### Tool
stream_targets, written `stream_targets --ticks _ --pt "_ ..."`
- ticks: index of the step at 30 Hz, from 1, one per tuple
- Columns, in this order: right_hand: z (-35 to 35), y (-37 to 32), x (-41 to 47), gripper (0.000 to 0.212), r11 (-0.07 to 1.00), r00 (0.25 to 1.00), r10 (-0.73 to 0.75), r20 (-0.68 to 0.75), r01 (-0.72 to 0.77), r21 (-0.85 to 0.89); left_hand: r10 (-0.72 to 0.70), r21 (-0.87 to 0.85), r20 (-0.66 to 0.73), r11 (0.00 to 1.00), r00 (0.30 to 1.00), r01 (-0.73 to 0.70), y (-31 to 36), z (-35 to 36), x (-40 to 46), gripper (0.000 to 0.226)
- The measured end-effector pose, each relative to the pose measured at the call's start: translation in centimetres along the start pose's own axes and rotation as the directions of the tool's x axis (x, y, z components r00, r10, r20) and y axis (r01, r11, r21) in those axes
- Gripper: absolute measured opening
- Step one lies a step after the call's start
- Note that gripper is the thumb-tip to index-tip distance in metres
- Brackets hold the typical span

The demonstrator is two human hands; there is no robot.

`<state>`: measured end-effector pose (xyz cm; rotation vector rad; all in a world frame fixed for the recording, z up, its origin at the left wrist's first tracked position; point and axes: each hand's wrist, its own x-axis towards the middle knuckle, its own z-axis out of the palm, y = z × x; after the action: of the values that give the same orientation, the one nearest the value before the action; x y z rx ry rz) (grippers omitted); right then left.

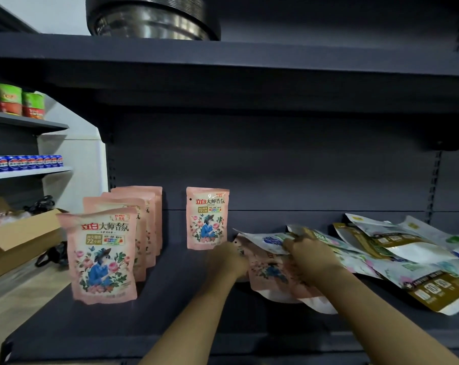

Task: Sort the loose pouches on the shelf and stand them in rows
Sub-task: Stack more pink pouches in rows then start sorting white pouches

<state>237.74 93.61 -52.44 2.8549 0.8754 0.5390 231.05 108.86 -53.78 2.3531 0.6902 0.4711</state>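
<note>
Dark shelf (170, 299), pouches on it. Counting pink ones: row of 4 standing front-to-back at left, front pouch (103, 256) nearest the edge, 3 more tucked behind it; 1 lone pink pouch (207, 218) upright further back, mid-shelf, apart from that row. So 5 standing. To the right, a loose heap (381, 254) lying flat and overlapping — white, green & gold packs, can't count them exactly, maybe half a dozen or more. At the heap's left end 1 pink pouch (273, 272) lies flat, partly under the others. Both hands are on it: left hand (229, 260) at its left edge, fingers curled round the edge as far as I can see, though blurred; right hand (311, 256) just right of that, closed on the edge of a white/green pack (272, 242) on top, lifting it off the pink one. Lone upright pouch stands just behind the left hand. Off to the left: cardboard box (17, 241), blue cans (23, 163) and green-labelled tins (15, 101) on another rack.
</note>
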Motion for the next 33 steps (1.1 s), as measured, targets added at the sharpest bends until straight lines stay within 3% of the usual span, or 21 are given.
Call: stream_targets --ticks 10,14,19,24,27,29,31,33 --pt "0.9 1.3 -0.6 0.038 0.999 1.000 -0.005 -0.028 0.006 0.036 -0.026 0.221 -0.074 0.974 0.997 0.042 1.7 2.1 0.9 0.054" --pt "1.2 1.4 -0.6 0.034 0.997 0.999 -0.019 -0.041 0.022 0.071 -0.173 0.194 -0.072 0.964 0.982 0.184 1.9 2.1 1.3 0.043" --pt "1.5 1.4 -0.3 0.029 0.995 1.000 -0.011 -0.027 0.014 0.101 -0.208 0.118 -0.130 0.968 0.970 0.223 1.5 1.3 1.4 0.025" --pt "1.2 1.4 -0.3 0.026 0.992 1.000 0.010 -0.010 -0.009 0.127 -0.177 -0.124 0.062 0.975 0.982 0.183 2.3 -0.7 0.9 0.006" --pt "1.0 1.3 -0.4 0.027 0.993 1.000 0.018 -0.001 -0.018 0.121 -0.141 -0.093 0.156 0.983 0.978 0.157 2.2 -2.0 0.1 0.018" --pt "0.9 1.2 -0.3 0.028 0.992 1.000 0.020 0.018 -0.022 0.125 -0.143 -0.082 0.188 0.984 0.972 0.160 2.1 -2.7 -0.4 0.002" --pt "0.8 1.1 -0.2 0.029 0.993 0.998 0.028 0.049 -0.034 0.114 -0.120 -0.036 0.196 0.991 0.973 0.129 1.8 -2.9 -0.7 0.025" --pt "0.8 0.9 0.1 0.030 0.996 0.996 0.034 0.078 -0.040 0.075 -0.066 0.036 0.141 0.997 0.988 0.062 2.0 -3.4 -1.5 0.023"
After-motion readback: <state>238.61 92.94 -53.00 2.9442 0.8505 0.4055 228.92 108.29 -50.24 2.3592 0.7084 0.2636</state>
